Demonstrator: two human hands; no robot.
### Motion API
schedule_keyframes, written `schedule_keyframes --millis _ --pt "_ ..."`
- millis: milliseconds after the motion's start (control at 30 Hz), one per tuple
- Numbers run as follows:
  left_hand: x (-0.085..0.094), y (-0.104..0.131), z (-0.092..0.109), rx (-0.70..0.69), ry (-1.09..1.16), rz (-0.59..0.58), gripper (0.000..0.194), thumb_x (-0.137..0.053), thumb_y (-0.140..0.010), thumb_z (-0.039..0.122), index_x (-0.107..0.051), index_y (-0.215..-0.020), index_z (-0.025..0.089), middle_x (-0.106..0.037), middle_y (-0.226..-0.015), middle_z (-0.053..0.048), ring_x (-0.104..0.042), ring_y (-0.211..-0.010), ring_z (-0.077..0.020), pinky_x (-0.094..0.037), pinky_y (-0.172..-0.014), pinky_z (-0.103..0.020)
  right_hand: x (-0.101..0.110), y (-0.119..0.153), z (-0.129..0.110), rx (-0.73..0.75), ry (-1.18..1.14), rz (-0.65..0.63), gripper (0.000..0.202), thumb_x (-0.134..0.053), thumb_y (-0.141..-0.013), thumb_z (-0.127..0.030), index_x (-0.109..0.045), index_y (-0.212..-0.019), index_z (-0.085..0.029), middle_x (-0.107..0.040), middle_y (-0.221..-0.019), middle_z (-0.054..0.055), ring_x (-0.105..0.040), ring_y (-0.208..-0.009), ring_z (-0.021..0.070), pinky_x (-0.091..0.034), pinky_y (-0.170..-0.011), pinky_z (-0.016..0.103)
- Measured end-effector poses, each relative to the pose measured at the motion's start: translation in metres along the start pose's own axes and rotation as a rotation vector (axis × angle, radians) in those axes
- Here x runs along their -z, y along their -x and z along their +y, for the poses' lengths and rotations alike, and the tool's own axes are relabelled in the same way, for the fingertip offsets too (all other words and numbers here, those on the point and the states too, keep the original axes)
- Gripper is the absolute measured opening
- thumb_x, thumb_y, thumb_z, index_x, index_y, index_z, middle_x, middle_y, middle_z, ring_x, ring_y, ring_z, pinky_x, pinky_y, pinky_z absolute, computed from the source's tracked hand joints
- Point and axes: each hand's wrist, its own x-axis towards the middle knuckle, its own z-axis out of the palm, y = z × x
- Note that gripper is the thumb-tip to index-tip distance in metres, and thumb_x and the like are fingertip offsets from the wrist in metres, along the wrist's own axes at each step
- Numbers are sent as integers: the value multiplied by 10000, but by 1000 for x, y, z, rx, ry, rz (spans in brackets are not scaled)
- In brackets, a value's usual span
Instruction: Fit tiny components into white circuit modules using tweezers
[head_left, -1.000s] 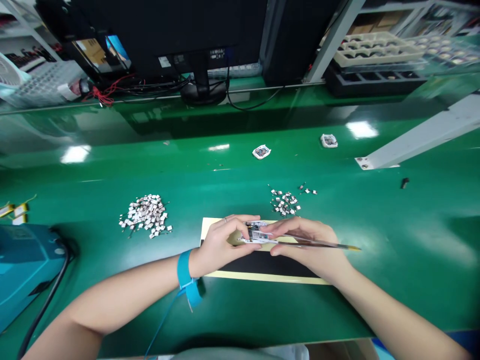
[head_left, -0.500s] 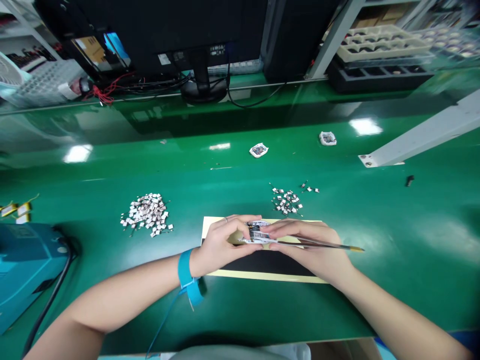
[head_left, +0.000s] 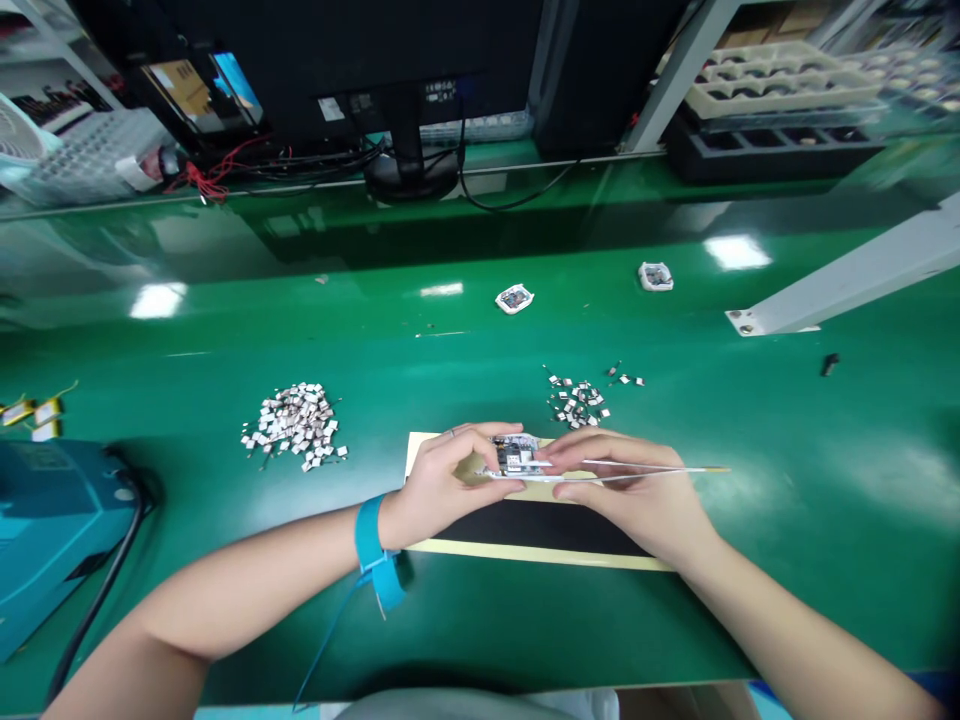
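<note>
My left hand grips a small white housing with a circuit board inside, fingers along its far side and thumb along the near side. A pair of tweezers is pinched in my right hand. Their tips reach over the board from the right, and the back end points right. Fine parts at the tips are too small to tell. Both hands are above a black sheet with a pale yellow border. A teal wrist strap is around my left wrist.
Small white parts with dark leads lie in a larger pile at left and a smaller pile beyond my right hand. Two white housings lie farther back. A slanted metal post stands at right, a blue box at left.
My right fingers and the tweezers have shifted slightly and turned, with the back end a little higher. More of the circuit board shows. My left hand keeps its hold on the housing.
</note>
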Motion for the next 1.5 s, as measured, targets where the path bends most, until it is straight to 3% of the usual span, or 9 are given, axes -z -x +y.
schedule_keyframes --millis 367,633,900,1133,1500 --pt "0 -1 1 -120 -79 -5 137 -645 -677 185 -519 -642 142 -611 -1040 -138 -592 -934 -177 -478 -792 -290 -7 5 -2 -10 68 115 166 -691 -606 -83 -636 -680 -221 -682 -726 -4 -643 -716 142 -535 -682 221" --pt "3 -2 3 -162 -59 -16 94 -661 -657 171 -585 -653 117 -621 -1000 -150 -616 -882 -181 -495 -766 -253 -8 7 -1 15 -37 167 216 -670 -620 -41 -611 -711 -228 -675 -743 -23 -641 -743 124 -542 -686 202" --pt "4 -4 3 -109 -14 -29 144 -688 -627 200 -564 -663 137 -649 -949 -120 -631 -846 -174 -507 -728 -243 -4 9 0 129 12 59 293 -669 -619 -21 -611 -791 -252 -668 -790 -5 -631 -778 161 -538 -729 289" --pt "2 -2 0 -102 19 -30 201 -719 -583 216 -553 -669 144 -660 -939 -117 -637 -827 -176 -510 -698 -236 -2 11 0 216 73 -17 331 -668 -614 8 -613 -824 -242 -665 -844 -7 -633 -787 151 -544 -721 268" --pt "3 -5 0 -117 31 -56 184 -718 -581 215 -575 -669 140 -670 -917 -117 -642 -816 -173 -512 -713 -238 -1 12 -2 266 117 -37 346 -665 -616 6 -625 -852 -244 -671 -866 -2 -641 -776 157 -556 -699 262"
